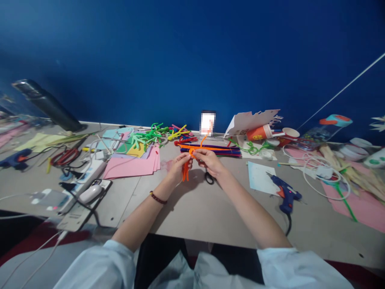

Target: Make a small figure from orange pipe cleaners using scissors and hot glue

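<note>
Both hands meet over the middle of the table around an orange pipe cleaner (185,171). My left hand (179,163) is closed on it, with several orange ends hanging below the fingers. Thumb and fingers of my right hand (210,161) pinch the same orange piece at a small loop, and a strand stands up above. Just behind lies a bundle of dark blue and purple pipe cleaners (231,151). Partly hidden beneath my right hand, the black handle of scissors (209,178) shows on the table.
Left: pink paper sheets (132,166), green pipe cleaner shapes (153,134), a power strip (86,180) and a phone with earbuds case (90,193). Right: a blue glue gun (287,196), light blue paper (261,176), paper cups (260,133) and white cables (306,170). A blue wall (192,60) stands behind.
</note>
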### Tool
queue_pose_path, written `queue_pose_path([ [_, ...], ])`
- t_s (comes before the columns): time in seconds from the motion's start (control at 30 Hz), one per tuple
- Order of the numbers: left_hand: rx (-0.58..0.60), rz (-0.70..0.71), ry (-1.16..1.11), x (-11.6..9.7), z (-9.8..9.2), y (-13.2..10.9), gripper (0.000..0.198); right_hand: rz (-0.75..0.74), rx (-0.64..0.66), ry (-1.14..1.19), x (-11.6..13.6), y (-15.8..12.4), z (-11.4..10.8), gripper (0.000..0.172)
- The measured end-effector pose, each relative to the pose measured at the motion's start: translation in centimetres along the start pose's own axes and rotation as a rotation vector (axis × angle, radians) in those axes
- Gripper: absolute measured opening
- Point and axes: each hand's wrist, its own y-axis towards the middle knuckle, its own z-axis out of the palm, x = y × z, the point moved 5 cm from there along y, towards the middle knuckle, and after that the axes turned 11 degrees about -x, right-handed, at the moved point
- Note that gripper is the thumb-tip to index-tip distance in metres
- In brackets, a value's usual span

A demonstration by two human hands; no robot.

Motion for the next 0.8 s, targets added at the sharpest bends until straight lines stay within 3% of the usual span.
queue_pose_path([
  [0.23,-0.008,-0.044,-0.094,0.23,0.18,-0.11,0.024,0.136,0.068,0.122,0.10,-0.88,0.56,0.028],
  [0.47,0.022,-0.031,-0.067,0.08,0.21,0.00,0.024,0.199,0.048,0.246,-0.28,-0.74,0.59,0.025],
  [0.8,0.046,-0.054,-0.116,0.24,0.23,-0.06,0.024,0.130,0.053,0.166,-0.11,-0.61,0.63,0.026],
])
